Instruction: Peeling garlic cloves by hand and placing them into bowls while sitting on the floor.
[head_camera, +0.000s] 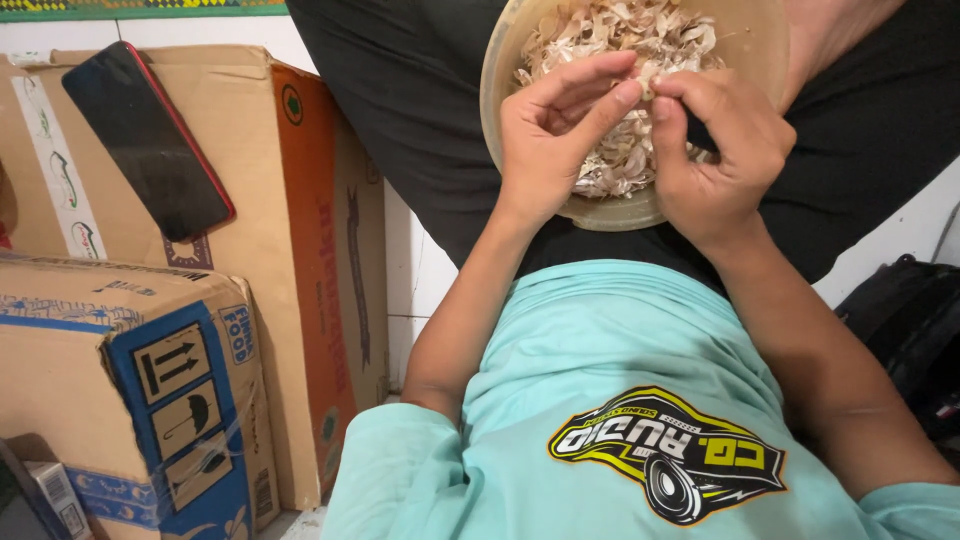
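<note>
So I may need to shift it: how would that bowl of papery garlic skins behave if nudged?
The bowl is probably light, since the skins look thin and dry. Resting on a lap, it could tip easily. Loose flakes would likely scatter.

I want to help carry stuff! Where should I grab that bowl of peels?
Probably grip the bowl by its rim, on two opposite sides. It is round, wide and handleless, piled with loose papery peels, so level lifting seems safest. The left hand and right hand work above it.
</note>
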